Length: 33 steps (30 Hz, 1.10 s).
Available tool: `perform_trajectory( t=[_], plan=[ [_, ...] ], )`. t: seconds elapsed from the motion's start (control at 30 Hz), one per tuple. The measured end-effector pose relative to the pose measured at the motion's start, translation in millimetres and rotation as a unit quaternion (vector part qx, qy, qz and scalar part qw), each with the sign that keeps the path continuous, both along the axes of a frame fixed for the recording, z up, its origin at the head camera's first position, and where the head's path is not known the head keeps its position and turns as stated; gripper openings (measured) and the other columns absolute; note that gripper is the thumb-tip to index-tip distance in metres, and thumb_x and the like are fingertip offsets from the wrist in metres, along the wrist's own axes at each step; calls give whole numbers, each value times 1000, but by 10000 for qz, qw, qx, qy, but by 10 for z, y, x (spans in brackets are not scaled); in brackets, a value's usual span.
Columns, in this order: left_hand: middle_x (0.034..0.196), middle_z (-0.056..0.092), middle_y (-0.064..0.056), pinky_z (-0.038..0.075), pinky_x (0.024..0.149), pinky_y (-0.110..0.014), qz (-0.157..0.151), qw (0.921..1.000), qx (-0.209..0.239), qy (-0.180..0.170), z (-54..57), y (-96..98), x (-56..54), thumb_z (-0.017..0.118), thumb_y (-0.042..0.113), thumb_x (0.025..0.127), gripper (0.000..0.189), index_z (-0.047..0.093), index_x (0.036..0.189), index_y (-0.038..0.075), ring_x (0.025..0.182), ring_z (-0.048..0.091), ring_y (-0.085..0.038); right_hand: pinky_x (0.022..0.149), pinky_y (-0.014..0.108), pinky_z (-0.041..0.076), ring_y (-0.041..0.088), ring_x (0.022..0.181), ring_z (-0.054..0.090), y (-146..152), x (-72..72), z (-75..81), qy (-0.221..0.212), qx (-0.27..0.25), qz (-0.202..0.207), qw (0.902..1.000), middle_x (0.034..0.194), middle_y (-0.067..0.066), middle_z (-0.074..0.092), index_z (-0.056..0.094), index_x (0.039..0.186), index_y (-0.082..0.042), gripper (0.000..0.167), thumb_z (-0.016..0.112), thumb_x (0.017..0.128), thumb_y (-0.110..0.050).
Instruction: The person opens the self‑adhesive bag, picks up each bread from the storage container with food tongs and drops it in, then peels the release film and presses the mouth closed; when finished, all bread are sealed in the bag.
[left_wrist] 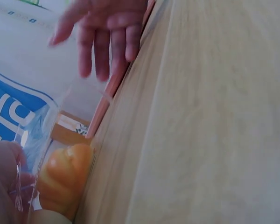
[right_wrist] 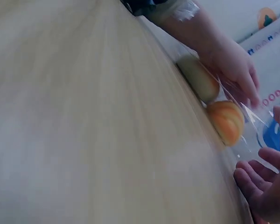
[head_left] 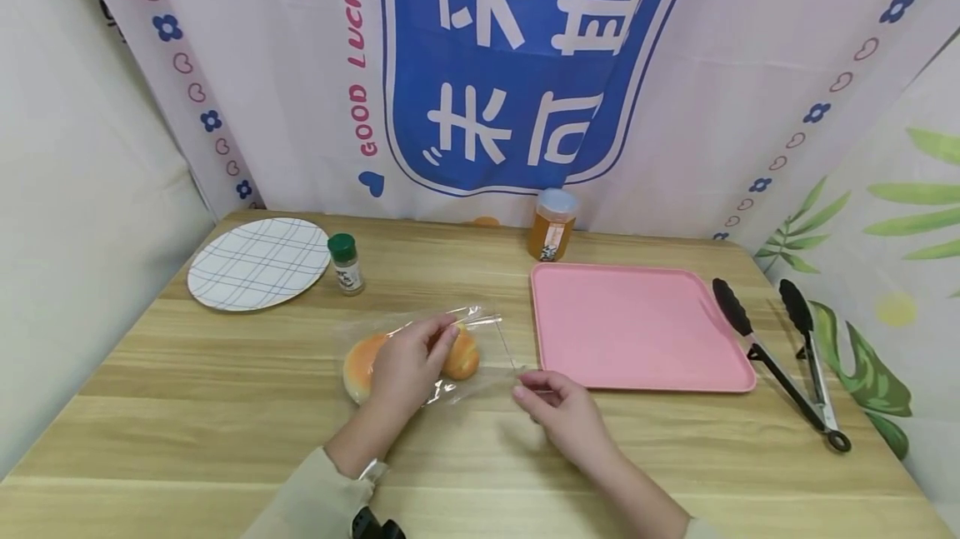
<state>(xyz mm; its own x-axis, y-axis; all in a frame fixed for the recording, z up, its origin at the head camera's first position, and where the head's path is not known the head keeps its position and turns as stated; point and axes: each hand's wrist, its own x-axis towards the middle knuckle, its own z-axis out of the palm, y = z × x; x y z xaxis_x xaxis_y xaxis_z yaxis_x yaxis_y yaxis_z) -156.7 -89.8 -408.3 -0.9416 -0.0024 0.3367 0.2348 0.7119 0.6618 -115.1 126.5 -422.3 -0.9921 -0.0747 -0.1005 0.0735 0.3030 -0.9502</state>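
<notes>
A clear plastic bag (head_left: 480,381) lies on the table with two pieces of bread inside. One is a round bun (head_left: 363,362), partly hidden by my left hand; the other is a smaller, ridged golden roll (head_left: 462,354), also visible in the left wrist view as a roll (left_wrist: 67,175). From above, my left hand (head_left: 411,362) pinches the bag's film between thumb and fingers. My right hand (head_left: 566,414) is at the bag's right edge, its fingers loosely bent. In the left wrist view that right hand (left_wrist: 109,35) shows spread fingers with nothing between them.
A pink tray (head_left: 637,326) lies to the right, with black-tipped tongs (head_left: 787,372) beside it. Behind stands an amber jar (head_left: 552,227) with a pale lid. At the back left are a checked plate (head_left: 258,264) and a green-capped shaker (head_left: 346,264).
</notes>
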Motion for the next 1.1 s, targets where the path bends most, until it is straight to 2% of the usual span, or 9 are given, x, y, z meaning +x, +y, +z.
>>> perform_trajectory(
  t=[0.2, 0.33, 0.57, 0.63, 0.7, 0.77, 0.9, 1.0, 1.1],
  plan=[
    [106, 75, -4, 58, 76, -41, 210, 9998, -36, 4, 16, 53, 15, 63, 31, 96, 27, 73, 114, 14, 94, 71, -21, 67, 30, 63, 18, 80, 72, -222, -120, -52, -650, -589, 51, 9961, 100, 17, 73, 61, 117, 6, 47, 68, 92, -33],
    [105, 75, -4, 58, 78, -42, 209, 9998, -66, 8, 16, 68, 16, 62, 32, 97, 27, 72, 115, 14, 95, 71, -22, 65, 30, 63, 17, 76, 73, -315, -170, -56, -898, -740, -193, 9930, 93, 15, 74, 63, 107, 4, 45, 67, 92, -39],
    [115, 73, -8, 58, 85, -45, 96, 9999, 8, -88, 33, 47, 22, 62, 33, 96, 33, 69, 122, 12, 103, 69, -26, 64, 25, 62, 10, 67, 69, -413, -195, -56, -951, -1379, -472, 9847, 78, 7, 72, 60, 91, 3, 22, 65, 94, -19],
    [120, 70, -11, 58, 87, -47, 23, 9996, 89, -258, 78, 16, 9, 60, 35, 97, 37, 65, 126, 12, 105, 69, -29, 64, 23, 62, 9, 67, 69, -417, -198, -61, -988, -1542, -518, 9817, 77, 5, 71, 60, 92, 3, 19, 64, 95, -15],
    [127, 67, -12, 56, 94, -49, -82, 9985, 196, -512, 169, -28, -29, 55, 39, 99, 41, 62, 130, 12, 113, 66, -31, 64, 22, 62, 8, 67, 69, -412, -196, -62, -1005, -1630, -550, 9799, 77, 5, 70, 59, 94, 4, 17, 62, 95, -13],
    [131, 64, -14, 53, 100, -50, -192, 9974, 179, -676, 286, -76, -107, 51, 39, 101, 43, 59, 132, 11, 116, 64, -33, 65, 22, 62, 8, 67, 69, -405, -192, -64, -1013, -1683, -568, 9789, 78, 5, 70, 58, 96, 5, 17, 61, 95, -12],
    [134, 62, -15, 47, 107, -52, -431, 9938, -388, -947, 459, -148, -374, 47, 35, 103, 42, 58, 132, 7, 123, 59, -36, 64, 22, 62, 8, 67, 69, -396, -184, -62, -1040, -1731, -586, 9776, 78, 5, 70, 58, 98, 5, 16, 61, 95, -11],
    [130, 64, -16, 49, 105, -51, -624, 9852, -748, -1411, 463, -178, -598, 48, 31, 103, 38, 60, 129, 5, 121, 60, -35, 64, 22, 61, 9, 67, 69, -399, -183, -63, -1061, -1779, -553, 9768, 76, 4, 70, 58, 98, 4, 16, 61, 95, -11],
    [122, 66, -15, 51, 100, -48, -736, 9729, -483, -2136, 386, -208, -779, 49, 29, 103, 37, 61, 126, 3, 113, 61, -32, 64, 21, 61, 8, 67, 69, -411, -183, -69, -1065, -1843, -501, 9758, 75, 2, 70, 58, 97, 4, 16, 61, 95, -12]
  ],
)
